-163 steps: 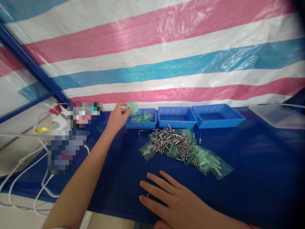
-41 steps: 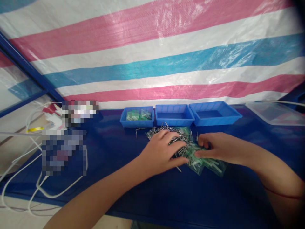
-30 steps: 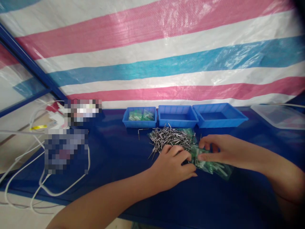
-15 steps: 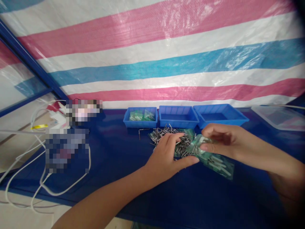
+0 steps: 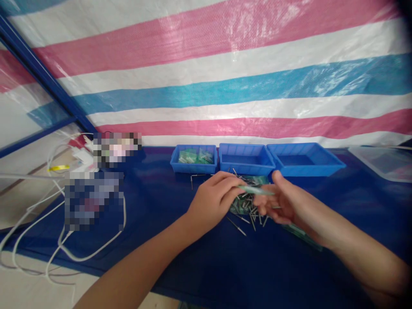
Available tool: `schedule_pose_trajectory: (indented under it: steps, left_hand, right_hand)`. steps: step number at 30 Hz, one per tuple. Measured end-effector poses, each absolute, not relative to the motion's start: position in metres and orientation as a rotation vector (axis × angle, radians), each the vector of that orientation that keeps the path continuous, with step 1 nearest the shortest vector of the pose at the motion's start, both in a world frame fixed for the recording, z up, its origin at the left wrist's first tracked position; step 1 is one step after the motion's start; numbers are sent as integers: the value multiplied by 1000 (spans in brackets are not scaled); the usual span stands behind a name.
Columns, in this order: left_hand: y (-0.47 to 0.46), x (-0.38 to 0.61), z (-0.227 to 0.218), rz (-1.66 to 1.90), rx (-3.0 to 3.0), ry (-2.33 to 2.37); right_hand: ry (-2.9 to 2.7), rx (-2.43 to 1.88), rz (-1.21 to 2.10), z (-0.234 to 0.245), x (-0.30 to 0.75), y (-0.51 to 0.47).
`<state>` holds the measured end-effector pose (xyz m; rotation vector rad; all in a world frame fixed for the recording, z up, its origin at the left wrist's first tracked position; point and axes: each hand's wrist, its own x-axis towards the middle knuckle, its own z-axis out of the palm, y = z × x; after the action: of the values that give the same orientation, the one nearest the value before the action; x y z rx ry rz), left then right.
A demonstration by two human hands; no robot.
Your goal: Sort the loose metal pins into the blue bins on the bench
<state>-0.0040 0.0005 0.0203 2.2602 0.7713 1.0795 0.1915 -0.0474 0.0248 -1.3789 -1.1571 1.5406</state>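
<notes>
My left hand (image 5: 214, 197) pinches one end of a small greenish clear plastic bag (image 5: 255, 189), seen nearly edge-on and blurred. The bag's other end reaches my right hand (image 5: 286, 206), whose thumb stands apart from its loosely curled fingers. A thin, pale sliver shows by those fingers, too blurred to name. Below both hands lies a heap of loose metal blind rivets (image 5: 252, 216), with several stray ones at its near edge. Another green bag (image 5: 304, 236) lies on the table, partly hidden under my right wrist. Part of the heap is covered by my left hand.
Behind the heap stand three blue bins: the left bin (image 5: 193, 168) with filled green bags (image 5: 195, 156), a middle bin (image 5: 247, 165) and a right bin (image 5: 309, 170). A clear plastic lid (image 5: 381, 165) lies at far right. White cables (image 5: 86, 257) loop across the table's left side.
The bag has passed from my right hand's pinch to my left fingers and turned edge-on. My right hand has loosened and turned palm inward. The view has shifted slightly.
</notes>
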Motion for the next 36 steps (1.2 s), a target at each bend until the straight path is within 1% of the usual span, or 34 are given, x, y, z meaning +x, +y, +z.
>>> schedule_pose_trajectory:
  steps: [1, 3, 6, 8, 9, 11, 13, 14, 17, 20, 23, 25, 26, 28, 30, 32, 34, 36]
  left_hand:
    - [1, -6, 22, 1080, 2345, 724]
    - [1, -8, 23, 1048, 2447, 660]
    - [2, -9, 21, 1027, 2383, 705]
    - [3, -8, 20, 1016, 2172, 834]
    - [4, -8, 20, 980, 2033, 894]
    - [6, -6, 20, 846, 1757, 945]
    - [7, -3, 21, 712, 1531, 919]
    - [7, -2, 21, 675, 1450, 899]
    - [5, 2, 20, 695, 1317, 865]
    - [7, -1, 20, 808, 1308, 835]
    - [24, -16, 27, 980, 1368, 910]
    - [43, -34, 35, 1142, 1407, 1029]
    - [54, -44, 40, 1212, 1432, 1087]
    - [76, -64, 47, 1279, 1507, 1193]
    - [95, -81, 51, 1238, 1590, 1272]
    - [111, -91, 52, 1220, 1679, 1330]
    - [123, -92, 50, 1194, 1784, 1388]
    - [132, -88, 48, 1131, 1919, 1401]
  right_hand:
    - [-1101, -1318, 1648, 22, 188, -47]
    - [-1041, -1226, 1717, 19, 182, -47]
    - [-1030, -1220, 1580, 16, 179, -45]
    - [-1147, -1293, 1360, 16, 179, -45]
    - [-1250, -1339, 1187, 17, 180, -46]
    - [-1500, -1396, 755, 16, 181, -49]
    - [-1731, -1349, 336, 14, 180, -52]
    - [-1823, -1296, 178, 12, 179, -54]
    - [-2017, -1167, -80, 8, 176, -55]
    - [-2101, -1170, -176, 8, 179, -51]
    - [-2060, -1219, -219, 14, 195, -45]
    - [-2058, -1337, -173, 20, 214, -41]
    - [-2089, -1427, -107, 22, 226, -40]
    - [-2177, -1664, 148, 24, 250, -40]
    - [-2203, -1891, 491, 22, 269, -40]
    - [-2176, -2027, 725, 16, 279, -41]
    - [-2164, -2068, 796, 10, 281, -42]
    - [-2177, -2066, 778, 5, 277, -43]
